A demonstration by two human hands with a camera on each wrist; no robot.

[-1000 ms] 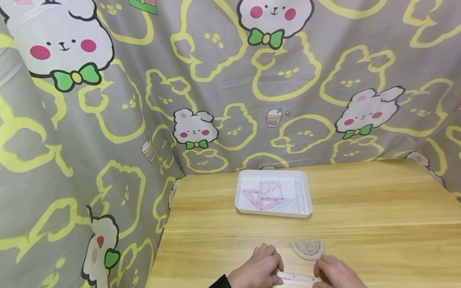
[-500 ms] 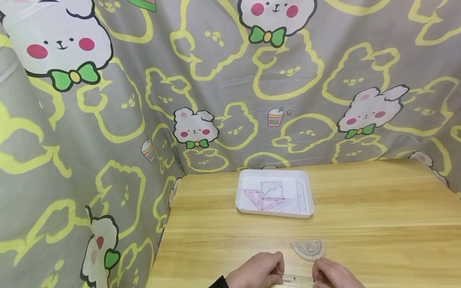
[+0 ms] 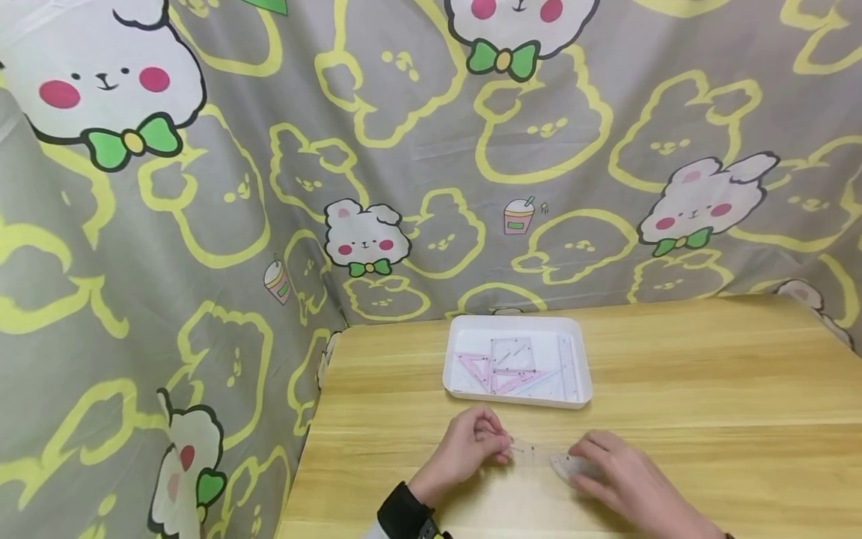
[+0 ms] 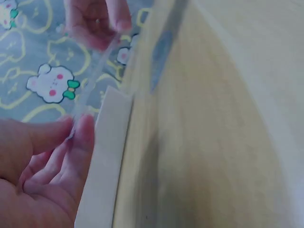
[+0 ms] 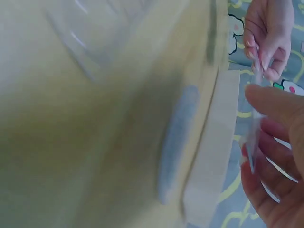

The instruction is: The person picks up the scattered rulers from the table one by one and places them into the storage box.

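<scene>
A clear plastic ruler (image 3: 532, 451) hangs just above the wooden table (image 3: 707, 389), held at both ends. My left hand (image 3: 501, 443) pinches its left end between thumb and fingertips (image 4: 85, 130). At the other end my right hand (image 3: 581, 455) grips it, fingers (image 5: 273, 107) curled round it. The ruler (image 4: 95, 76) shows as a thin clear strip in the left wrist view, and edge-on in the right wrist view (image 5: 254, 128). A clear half-round protractor (image 3: 564, 469) lies on the table, mostly hidden under my right hand.
A white tray (image 3: 458, 374) stands beyond the hands, holding pink set squares (image 3: 494, 374), a clear square piece and another ruler (image 3: 567, 367). A grey curtain printed with rabbits (image 3: 202, 224) hangs behind and left of the table. The table's left edge is close to my left hand.
Both hands have lifted the ruler from the table's near edge and carried it away from me toward the tray. My right hand now covers the protractor.
</scene>
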